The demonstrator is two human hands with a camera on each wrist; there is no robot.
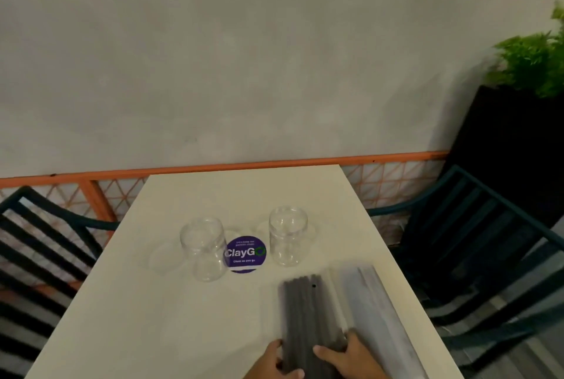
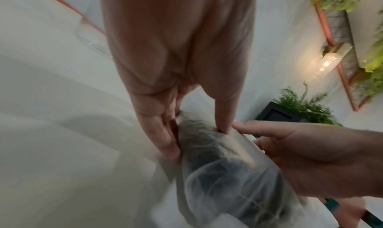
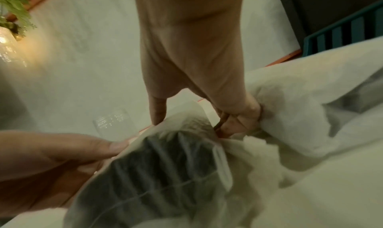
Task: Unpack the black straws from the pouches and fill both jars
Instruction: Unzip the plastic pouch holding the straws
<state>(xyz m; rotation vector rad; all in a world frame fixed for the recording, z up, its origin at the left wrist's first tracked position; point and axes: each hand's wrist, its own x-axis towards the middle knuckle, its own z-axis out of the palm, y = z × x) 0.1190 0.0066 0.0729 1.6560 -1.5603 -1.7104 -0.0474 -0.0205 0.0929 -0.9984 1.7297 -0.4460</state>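
Observation:
A clear pouch of black straws lies lengthwise on the white table, near its front edge. My left hand grips the pouch's near end from the left, and my right hand grips it from the right, thumb on top. In the left wrist view my left fingers pinch the pouch. In the right wrist view my right fingers pinch the pouch. A second, paler pouch lies beside it on the right. Two empty clear jars stand upright mid-table.
A purple round sticker sits between the jars. Two clear lids lie flat, one left of the left jar. Dark slatted chairs flank the table. An orange railing and a black planter stand behind.

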